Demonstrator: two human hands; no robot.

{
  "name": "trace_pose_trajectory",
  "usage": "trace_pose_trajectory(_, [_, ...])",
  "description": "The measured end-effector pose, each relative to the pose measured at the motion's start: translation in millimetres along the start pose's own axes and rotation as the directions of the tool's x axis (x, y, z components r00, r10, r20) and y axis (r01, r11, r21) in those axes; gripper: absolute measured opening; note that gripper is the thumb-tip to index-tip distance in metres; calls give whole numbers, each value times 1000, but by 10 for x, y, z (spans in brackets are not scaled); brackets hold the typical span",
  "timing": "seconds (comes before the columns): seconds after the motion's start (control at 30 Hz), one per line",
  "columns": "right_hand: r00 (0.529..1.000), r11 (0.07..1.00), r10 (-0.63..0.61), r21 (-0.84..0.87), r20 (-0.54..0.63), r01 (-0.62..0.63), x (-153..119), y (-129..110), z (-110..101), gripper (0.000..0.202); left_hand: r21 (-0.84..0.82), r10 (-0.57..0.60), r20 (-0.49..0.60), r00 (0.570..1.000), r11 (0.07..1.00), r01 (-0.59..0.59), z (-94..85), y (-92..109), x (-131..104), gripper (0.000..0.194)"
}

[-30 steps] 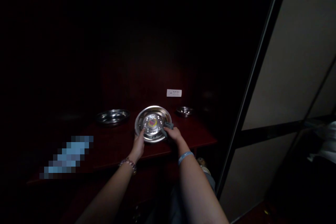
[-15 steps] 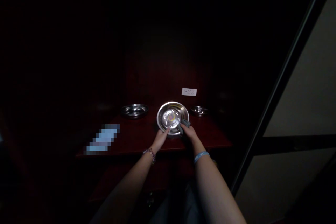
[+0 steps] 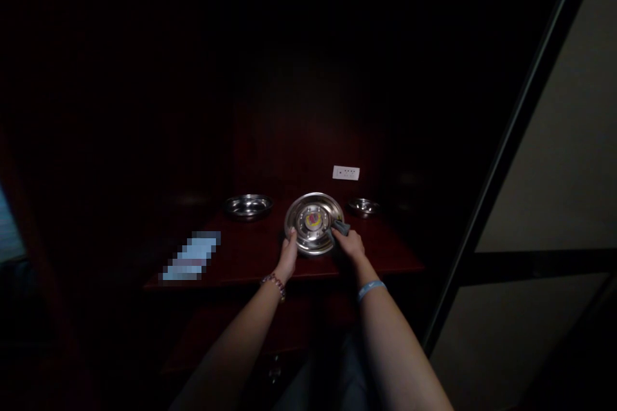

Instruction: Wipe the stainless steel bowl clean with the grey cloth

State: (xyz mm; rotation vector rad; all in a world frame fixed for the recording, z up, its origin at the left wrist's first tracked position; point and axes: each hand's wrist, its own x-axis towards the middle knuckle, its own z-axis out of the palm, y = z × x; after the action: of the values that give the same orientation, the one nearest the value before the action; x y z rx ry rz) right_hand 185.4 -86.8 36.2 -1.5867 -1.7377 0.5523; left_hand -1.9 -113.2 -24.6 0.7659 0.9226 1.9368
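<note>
A shiny steel basin point(image 3: 299, 219) with a yellow and pink round mark at its centre is tilted up toward me above a dark red wooden desk top point(image 3: 270, 257). My left hand point(image 3: 288, 255) grips its lower left rim, the thumb over the edge and the other fingers hidden behind. In my right hand point(image 3: 351, 243) is a bunched grey cloth point(image 3: 341, 227), pressed against the lower right of the basin's inside. A bracelet of beads circles my left wrist, and a light blue band my right.
Behind to the left stands a wide steel bowl point(image 3: 249, 205); a smaller steel bowl point(image 3: 364, 207) is at the right. A white socket panel point(image 3: 346, 173) is on the back wall. A blurred pale blue patch point(image 3: 190, 257) lies at the desk's left.
My left hand has shifted left and up along the rim. The basin's tilt has altered slightly, and its bright glare has faded. The cloth stays at the lower right side.
</note>
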Motion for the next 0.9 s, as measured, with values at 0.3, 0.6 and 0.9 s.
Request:
trace_pose_trajectory(0.3, [998, 1000, 30, -6, 50, -30, -21, -67, -31, 60, -4, -2, 46, 999, 1000, 2, 44, 6, 29, 51])
trace_pose_trajectory(0.6, [981, 1000, 15, 15, -192, -13, -140, -147, -149, 50, 113, -6, 17, 1000, 994, 4, 54, -35, -42, 33])
trace_pose_trajectory(0.9, [682, 684, -718, -326, -142, 652, -267, -304, -222, 60, 83, -71, 40, 997, 994, 68, 72, -51, -61, 27])
